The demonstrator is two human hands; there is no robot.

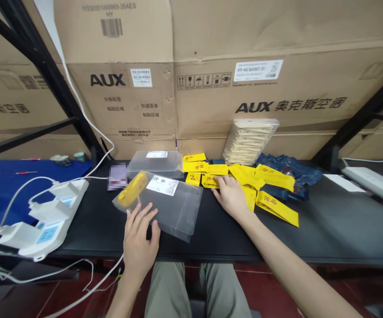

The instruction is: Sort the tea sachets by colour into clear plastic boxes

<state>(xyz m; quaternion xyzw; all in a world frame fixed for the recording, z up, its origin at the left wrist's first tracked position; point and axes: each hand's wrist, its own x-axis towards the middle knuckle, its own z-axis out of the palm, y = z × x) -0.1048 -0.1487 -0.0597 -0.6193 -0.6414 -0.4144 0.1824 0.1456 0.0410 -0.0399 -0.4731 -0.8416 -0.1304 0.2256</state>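
Note:
A clear plastic box (178, 212) with a white label lies on the black table in front of me, and a row of yellow packets (132, 190) shows inside its left end. My left hand (141, 234) rests on its near left edge, fingers spread. Loose yellow packets (246, 174) with dark red lettering are strewn to the right. Among them is my right hand (231, 196), its fingers bent onto a yellow packet (209, 180); its fingertips are partly hidden. Dark blue packets (286, 176) lie behind the pile.
Another clear box (155, 163) lies behind the first. An upright clear box (251, 140) full of cream packets stands at the back. White power strips (54, 221) with cables lie left, another power strip (377, 185) right. Large cardboard cartons (208, 39) form the back wall.

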